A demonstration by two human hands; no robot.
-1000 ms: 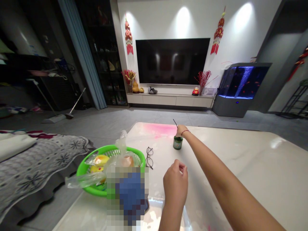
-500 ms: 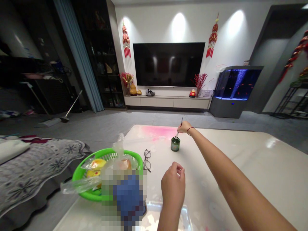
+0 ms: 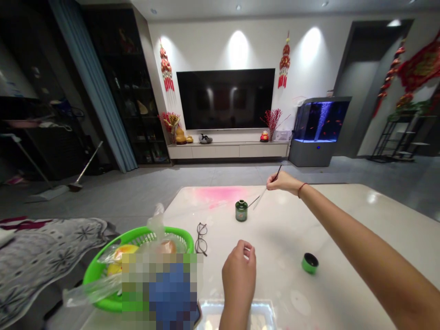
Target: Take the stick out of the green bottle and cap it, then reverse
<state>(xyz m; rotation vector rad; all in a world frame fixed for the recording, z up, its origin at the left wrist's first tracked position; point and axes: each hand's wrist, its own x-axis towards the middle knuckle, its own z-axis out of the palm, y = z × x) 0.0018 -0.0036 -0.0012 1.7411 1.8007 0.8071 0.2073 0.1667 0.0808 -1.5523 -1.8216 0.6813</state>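
My right hand (image 3: pixel 277 181) pinches thin sticks (image 3: pixel 263 197), one dark and one pale, above the far part of the table. A dark end sticks up past the fingers, and the lower ends slant down beside a small dark green glass bottle (image 3: pixel 241 211). That bottle stands upright with its mouth uncovered. Nearer me my left hand (image 3: pixel 239 268) is held over the table, fingers loosely curled with nothing visible in them. To the right a green cap (image 3: pixel 310 263) rests with its dark hollow facing up.
Eyeglasses (image 3: pixel 201 239) lie between the bottle and a green plastic basket (image 3: pixel 94 286) of bagged food. A blurred blue patch covers the basket's front. Pink colour marks the pale table's (image 3: pixel 343 220) far edge. Beyond stand a television (image 3: pixel 225 101) and an aquarium (image 3: pixel 319 121).
My right hand has drawn the sticks out of the bottle and moved right. My view has shifted, bringing the green cap into sight. My left hand keeps its curled pose.
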